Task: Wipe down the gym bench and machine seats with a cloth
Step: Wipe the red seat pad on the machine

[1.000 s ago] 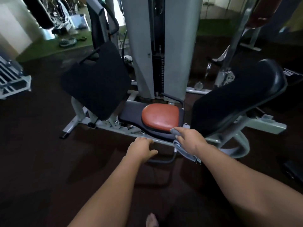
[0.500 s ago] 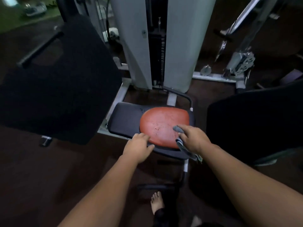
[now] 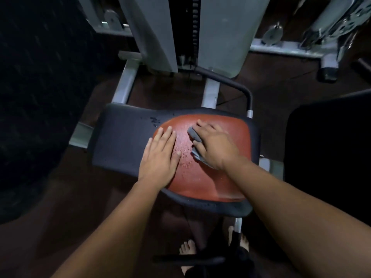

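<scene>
Red seat (image 3: 200, 177) now has both hands on it: right hand (image 3: 215, 146) grips the cloth (image 3: 193, 134), left hand (image 3: 160, 157) lies flat and open; wiping has begun.

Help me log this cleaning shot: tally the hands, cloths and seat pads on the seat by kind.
Hands: 2, left hand flat on the seat, right hand pressing the cloth
Grey cloth: 1
Red seat pad: 1, with droplets on it
Total: 4

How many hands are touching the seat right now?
2. Left hand lies flat on the seat, bare; right hand presses the cloth onto its red pad.
</scene>
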